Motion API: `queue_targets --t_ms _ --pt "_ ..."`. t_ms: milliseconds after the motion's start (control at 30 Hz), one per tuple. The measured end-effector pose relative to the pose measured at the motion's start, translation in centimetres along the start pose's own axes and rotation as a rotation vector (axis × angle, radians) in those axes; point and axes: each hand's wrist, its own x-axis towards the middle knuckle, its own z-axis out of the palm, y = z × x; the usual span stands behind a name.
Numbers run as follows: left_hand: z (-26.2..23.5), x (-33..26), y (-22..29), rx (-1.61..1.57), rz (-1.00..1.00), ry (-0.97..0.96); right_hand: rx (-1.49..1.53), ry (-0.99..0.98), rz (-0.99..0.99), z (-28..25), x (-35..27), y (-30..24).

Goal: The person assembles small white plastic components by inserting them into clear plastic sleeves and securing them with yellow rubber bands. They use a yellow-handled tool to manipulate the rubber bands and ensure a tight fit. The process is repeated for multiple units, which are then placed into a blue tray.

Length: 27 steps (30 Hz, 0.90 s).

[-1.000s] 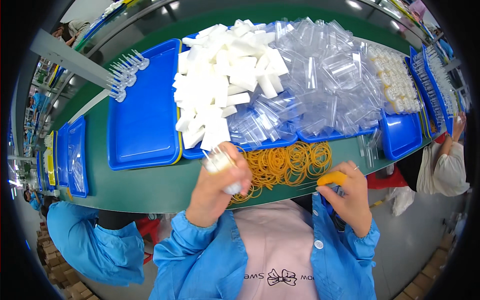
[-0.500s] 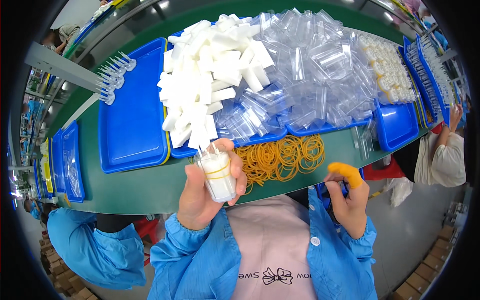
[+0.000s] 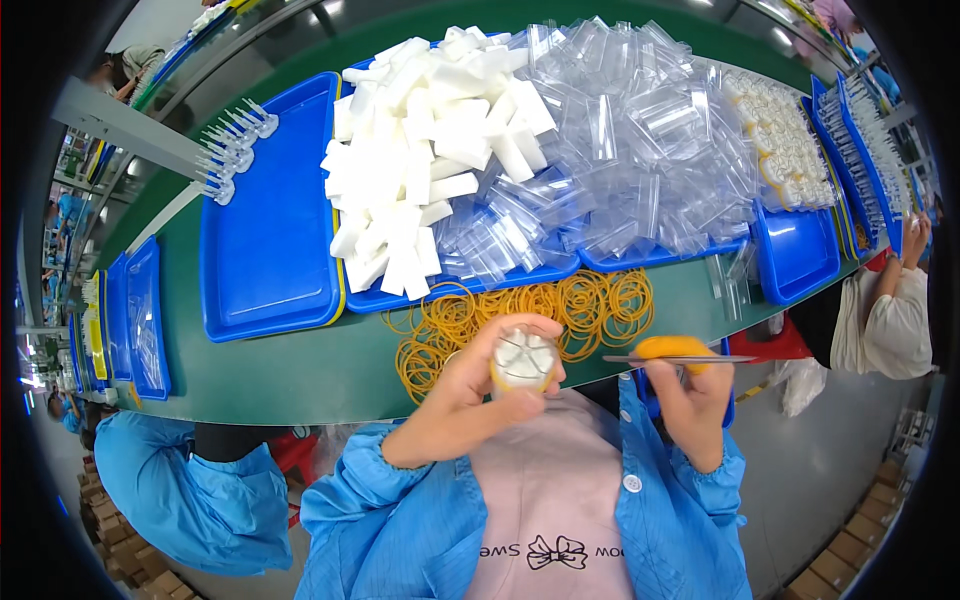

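Observation:
My left hand (image 3: 462,408) is closed around a round bundle (image 3: 523,361) of clear plastic pieces with white foam inside, one end turned up to show dark gaps fanning from its middle. A yellow rubber band on its side is mostly hidden by my fingers. To the right, my right hand (image 3: 690,400) grips slim metal tweezers (image 3: 625,358), held level with the tip toward the bundle but apart from it. An orange finger cot (image 3: 672,348) covers my right index finger. Just beyond my left hand lies a loose pile of yellow rubber bands (image 3: 520,300).
White foam blocks (image 3: 410,150) and clear plastic sleeves (image 3: 650,140) are heaped in blue trays. Another blue tray (image 3: 270,230) has clear spiked parts (image 3: 235,150) by its far left edge. Banded bundles (image 3: 780,140) stand at right. Co-workers sit on both sides.
My left hand has moved right and tipped the bundle from side-on to end-on. My right hand has turned, bringing the tweezers into plain view.

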Motion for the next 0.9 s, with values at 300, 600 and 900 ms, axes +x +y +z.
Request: queue_targets --t_ms 300,600,900 --pt "1.8 0.6 -0.8 0.501 0.064 -0.013 0.504 -0.068 0.039 0.8 0.9 -3.0" --pt "2.0 0.9 -0.7 0.705 0.106 0.047 0.222 -0.057 -0.037 1.5 1.2 -2.9" --pt "1.4 0.9 -0.6 0.166 -0.151 -0.089 0.597 -0.03 0.051 0.7 1.7 -2.1"
